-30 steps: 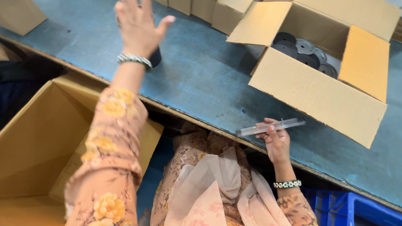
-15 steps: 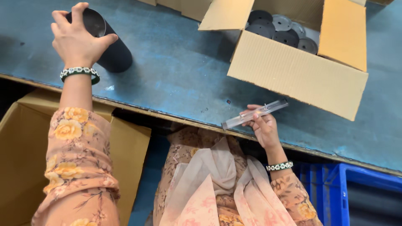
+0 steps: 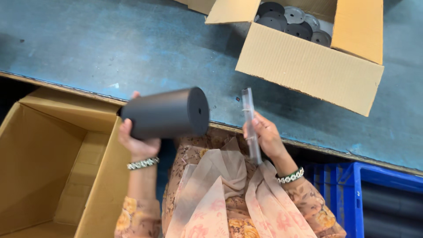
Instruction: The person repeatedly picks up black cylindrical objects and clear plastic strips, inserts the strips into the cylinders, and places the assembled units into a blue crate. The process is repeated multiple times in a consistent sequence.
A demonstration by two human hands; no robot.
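worn blue-grey worktable [image 3: 132,48] bears an open cardboard box [image 3: 308,66] of dark round discs [image 3: 291,22]; left hand [image 3: 139,141] grips a black cylinder [image 3: 165,113], right hand [image 3: 264,139] clasps a clear tube [image 3: 250,123]

Cylinder [image 3: 165,113]: matte black. Strip [image 3: 250,125] in right hand [image 3: 264,139]: clear, colourless. Surface [image 3: 132,48]: worn blue-grey, scuffed. Cartons, near [image 3: 48,167] and far [image 3: 308,66]: plain tan cardboard. Discs [image 3: 291,20] inside far carton: dark grey. Crate [image 3: 348,194]: bright blue. Sleeves: peach with orange floral print. Bracelets: silver-white beads.
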